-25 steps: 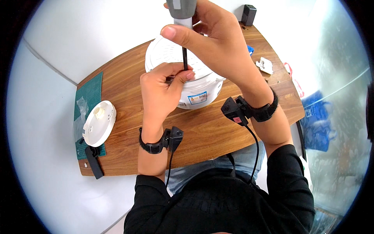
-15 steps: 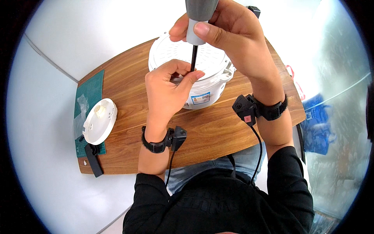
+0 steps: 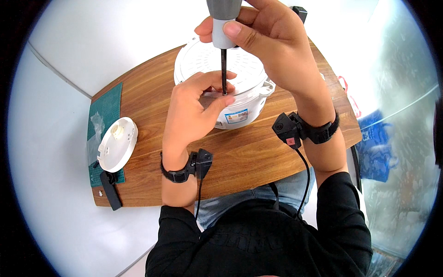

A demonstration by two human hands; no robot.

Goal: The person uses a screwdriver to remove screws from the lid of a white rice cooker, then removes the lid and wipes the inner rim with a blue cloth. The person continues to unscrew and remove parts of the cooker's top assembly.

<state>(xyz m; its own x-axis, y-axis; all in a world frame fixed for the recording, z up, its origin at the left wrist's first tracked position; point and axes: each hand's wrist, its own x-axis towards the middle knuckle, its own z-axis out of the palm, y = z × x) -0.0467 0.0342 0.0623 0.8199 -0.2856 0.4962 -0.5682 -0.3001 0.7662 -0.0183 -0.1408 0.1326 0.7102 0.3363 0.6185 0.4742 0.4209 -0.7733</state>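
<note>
My right hand (image 3: pixel 263 39) grips a screwdriver (image 3: pixel 224 34) with a grey handle and a light grey collar. Its black shaft points down at the near edge of a white, round, rice-cooker-like appliance (image 3: pixel 251 69), which has slots across its upper face. The tip ends beside the thumb of my left hand (image 3: pixel 189 108). That hand's thumb and fingers are apart around the lower shaft, over the appliance's rim. Whether a screw is at the tip is too small to tell.
On the wooden table (image 3: pixel 244 157), a round white cover (image 3: pixel 121 145) lies at the left, partly over a green cutting mat (image 3: pixel 107 104). Clear plastic film (image 3: pixel 97 124) and a black bar-shaped object (image 3: pixel 110 191) are beside it. A blue bag (image 3: pixel 376 147) is beyond the right edge.
My right hand and the screwdriver have shifted slightly left. My left hand has also moved a little left, and its fingers have spread from the pinch near the screwdriver tip.
</note>
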